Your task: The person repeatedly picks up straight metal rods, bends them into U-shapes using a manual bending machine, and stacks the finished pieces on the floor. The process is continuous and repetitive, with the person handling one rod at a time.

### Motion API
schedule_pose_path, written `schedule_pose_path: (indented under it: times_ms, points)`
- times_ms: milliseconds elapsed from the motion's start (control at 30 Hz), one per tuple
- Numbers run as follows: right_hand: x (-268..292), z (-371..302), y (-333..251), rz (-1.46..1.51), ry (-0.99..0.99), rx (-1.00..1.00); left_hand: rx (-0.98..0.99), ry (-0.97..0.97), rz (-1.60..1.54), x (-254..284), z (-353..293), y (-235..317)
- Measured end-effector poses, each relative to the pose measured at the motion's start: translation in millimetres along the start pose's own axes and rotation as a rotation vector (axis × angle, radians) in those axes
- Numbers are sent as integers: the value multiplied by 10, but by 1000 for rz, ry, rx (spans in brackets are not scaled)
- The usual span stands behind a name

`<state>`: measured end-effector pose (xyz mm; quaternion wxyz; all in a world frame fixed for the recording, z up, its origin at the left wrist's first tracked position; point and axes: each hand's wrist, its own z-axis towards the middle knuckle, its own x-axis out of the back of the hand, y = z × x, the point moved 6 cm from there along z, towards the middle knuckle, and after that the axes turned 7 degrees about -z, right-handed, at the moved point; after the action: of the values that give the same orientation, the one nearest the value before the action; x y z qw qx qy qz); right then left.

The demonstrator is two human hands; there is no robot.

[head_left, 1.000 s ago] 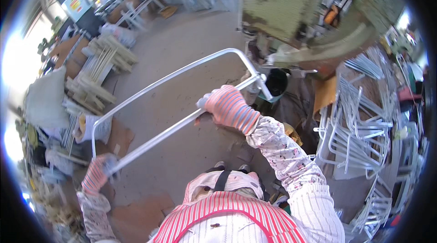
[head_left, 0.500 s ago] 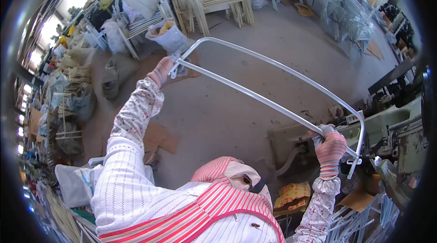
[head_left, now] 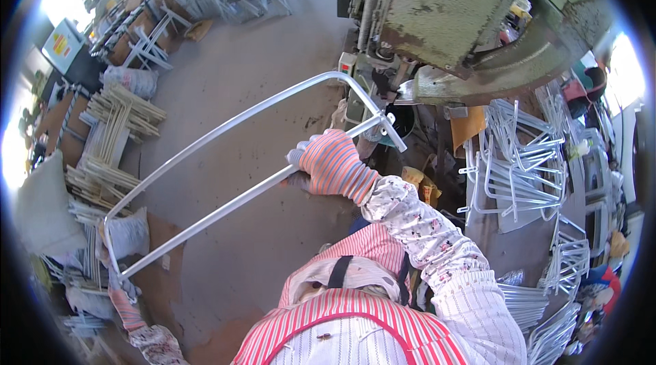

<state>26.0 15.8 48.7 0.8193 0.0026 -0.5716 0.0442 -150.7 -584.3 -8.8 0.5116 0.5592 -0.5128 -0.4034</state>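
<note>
One white bent-tube metal frame [head_left: 212, 219] is held above the grey floor [head_left: 232, 85], long axis running diagonally from lower left to upper right, its bracketed end toward the green metal machine [head_left: 444, 23], contact between them not tellable. Gloved right hand [head_left: 333, 163] is wrapped round the straight bar, nearer that end and the machine; gloved left hand [head_left: 125, 296] is curled on the opposite, lower-left corner, finger wrap partly hidden. Similar bent-tube frames [head_left: 523, 177] lie piled to the right, apart from the held one.
</note>
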Motion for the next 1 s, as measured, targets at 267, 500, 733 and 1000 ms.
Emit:
schedule_pose_path:
  times_ms: [267,500,733,1000]
  points:
    - [-25,21,-65,7,-68,-5,58,-63,-50,-11,-25,-46]
    - [-44,26,-78,-35,-135,-5,125,-67,-32,-21,-127,-34]
    - [276,19,-251,-69,-178,-16,-116,-179,-69,28,27,-21]
    - [388,-1567,-1075,579,-612,-285,-523,-594,537,-1779,-490,-126]
